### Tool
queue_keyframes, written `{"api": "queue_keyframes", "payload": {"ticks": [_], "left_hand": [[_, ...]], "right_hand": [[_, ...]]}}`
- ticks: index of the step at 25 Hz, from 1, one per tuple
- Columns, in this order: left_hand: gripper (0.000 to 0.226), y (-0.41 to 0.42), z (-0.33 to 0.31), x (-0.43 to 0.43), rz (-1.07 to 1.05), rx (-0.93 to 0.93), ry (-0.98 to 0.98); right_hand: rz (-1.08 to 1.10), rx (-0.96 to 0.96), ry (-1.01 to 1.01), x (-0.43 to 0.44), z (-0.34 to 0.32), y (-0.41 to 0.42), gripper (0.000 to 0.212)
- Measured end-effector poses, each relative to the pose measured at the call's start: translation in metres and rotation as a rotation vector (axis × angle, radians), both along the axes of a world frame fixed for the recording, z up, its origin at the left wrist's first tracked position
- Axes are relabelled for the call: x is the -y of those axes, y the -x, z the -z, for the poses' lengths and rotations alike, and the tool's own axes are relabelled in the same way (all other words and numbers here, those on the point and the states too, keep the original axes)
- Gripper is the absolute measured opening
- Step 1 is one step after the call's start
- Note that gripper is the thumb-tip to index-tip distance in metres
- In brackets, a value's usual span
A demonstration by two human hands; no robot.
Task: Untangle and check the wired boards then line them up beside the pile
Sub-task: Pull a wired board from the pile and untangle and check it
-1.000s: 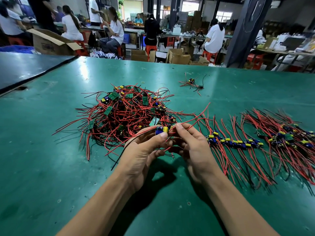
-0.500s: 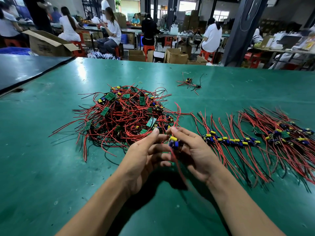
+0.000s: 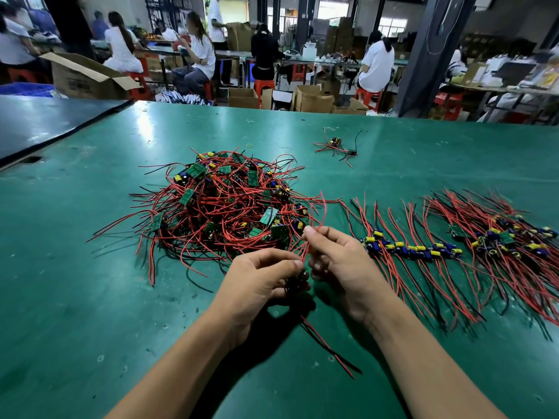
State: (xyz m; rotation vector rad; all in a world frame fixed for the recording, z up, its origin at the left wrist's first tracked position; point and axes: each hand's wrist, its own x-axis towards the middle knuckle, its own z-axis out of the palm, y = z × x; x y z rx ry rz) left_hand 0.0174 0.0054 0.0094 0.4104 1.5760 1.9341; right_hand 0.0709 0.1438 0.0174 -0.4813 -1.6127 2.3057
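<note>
Green table [image 3: 90,297]; open cardboard box [image 3: 84,81] far left; seated workers [image 3: 375,65], red stools [image 3: 263,86]; dark pillar [image 3: 429,55] far right.

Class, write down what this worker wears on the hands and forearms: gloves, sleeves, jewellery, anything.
Nothing shows. The left hand and right hand are ungloved, with no ring, watch or wristband visible. Both forearms are uncovered; no sleeve enters the frame.
</note>
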Motion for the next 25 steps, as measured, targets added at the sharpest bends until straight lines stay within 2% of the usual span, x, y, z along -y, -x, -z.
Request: {"api": "queue_keyframes", "payload": {"ticks": [4, 8, 12, 15, 17, 25], "left_hand": [[0.014, -0.001, 0.001, -0.001, 0.027, -0.065, 0.051], [0.005, -0.002, 0.002, -0.002, 0.063, -0.105, 0.098], [0.007, -0.003, 0.002, -0.002, 0.015, -0.073, 0.080], [0.008, -0.002, 0.002, -0.001, -0.006, -0.083, 0.057], [0.010, -0.001, 0.001, 0.000, -0.006, -0.079, 0.052], [0.007, -0.002, 0.002, 0.000, -0.082, -0.080, 0.101]], "right_hand": [[0.090, -0.019, -0.024, -0.005, -0.004, 0.000, 0.018], [0.037, -0.050, -0.034, -0.002, -0.002, 0.000, 0.023], [-0.011, -0.058, -0.058, 0.000, -0.001, -0.002, 0.019], [-0.049, 0.019, -0.350, 0.001, 0.003, -0.007, 0.030], [-0.055, 0.060, -0.523, 0.002, 0.006, -0.008, 0.027], [0.036, 0.072, -0.682, -0.001, 0.004, -0.009, 0.017]]}}
